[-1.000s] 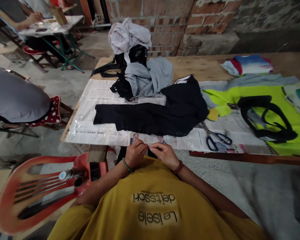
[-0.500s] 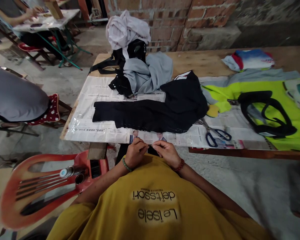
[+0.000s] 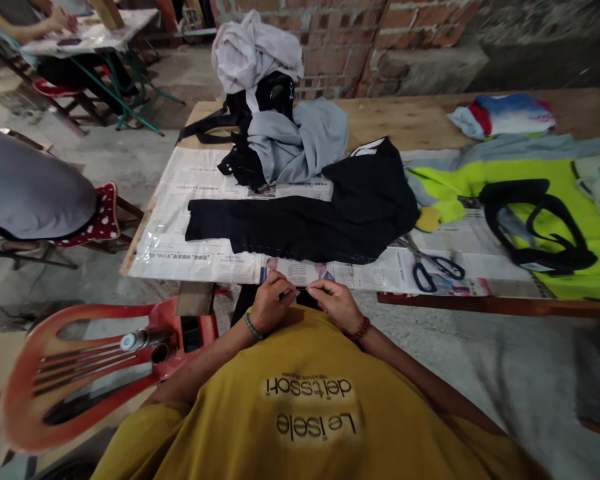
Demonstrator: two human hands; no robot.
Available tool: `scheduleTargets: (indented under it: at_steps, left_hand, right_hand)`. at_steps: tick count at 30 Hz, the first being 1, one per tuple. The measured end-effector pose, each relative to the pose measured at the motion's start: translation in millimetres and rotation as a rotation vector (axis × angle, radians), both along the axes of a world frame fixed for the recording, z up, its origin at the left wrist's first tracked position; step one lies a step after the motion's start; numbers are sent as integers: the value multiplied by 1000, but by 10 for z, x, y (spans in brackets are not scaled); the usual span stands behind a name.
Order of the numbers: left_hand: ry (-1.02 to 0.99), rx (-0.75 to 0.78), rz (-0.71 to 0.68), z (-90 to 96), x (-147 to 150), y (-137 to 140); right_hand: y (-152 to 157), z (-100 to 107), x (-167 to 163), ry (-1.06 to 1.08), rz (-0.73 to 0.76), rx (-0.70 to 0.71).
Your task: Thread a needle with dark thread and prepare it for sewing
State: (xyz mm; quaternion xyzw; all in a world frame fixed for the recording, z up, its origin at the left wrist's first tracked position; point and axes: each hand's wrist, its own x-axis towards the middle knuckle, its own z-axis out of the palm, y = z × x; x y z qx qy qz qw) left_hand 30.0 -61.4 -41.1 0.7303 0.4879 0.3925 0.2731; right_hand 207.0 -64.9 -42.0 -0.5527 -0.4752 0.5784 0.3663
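Note:
My left hand (image 3: 274, 303) and my right hand (image 3: 336, 303) are held close together in front of my shirt, at the table's near edge. The fingers of both are pinched, with a small gap between the fingertips. Whatever they hold is too fine to make out. Just beyond them lies a black cloth piece (image 3: 290, 227) on newspaper (image 3: 180, 260), its near edge marked with pale stitches. To the right of it rest scissors (image 3: 433, 267) with dark blue handles, their blades partly against the cloth.
Behind the black cloth is a heap of grey cloth (image 3: 300, 143), with white cloth (image 3: 255, 53) and a black bag. Yellow-green fabric (image 3: 545, 220) with a black strap covers the right. A red plastic chair (image 3: 95, 360) stands left. Other people sit at the upper left.
The gap between my fingertips has widened a little. The view has tilted slightly, and the things on the table have stayed in place.

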Motion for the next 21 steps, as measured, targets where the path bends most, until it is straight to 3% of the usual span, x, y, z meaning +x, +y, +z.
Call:
scheduleTargets:
  at_steps: [14,21]
  left_hand:
    - [-194,-221,-20,56,27,14]
    - [-371,-475,12,68,69,-25]
  right_hand:
    - [-3,-55,21,-26,51,-38]
    - [-7,-37,-17,81,65,-170]
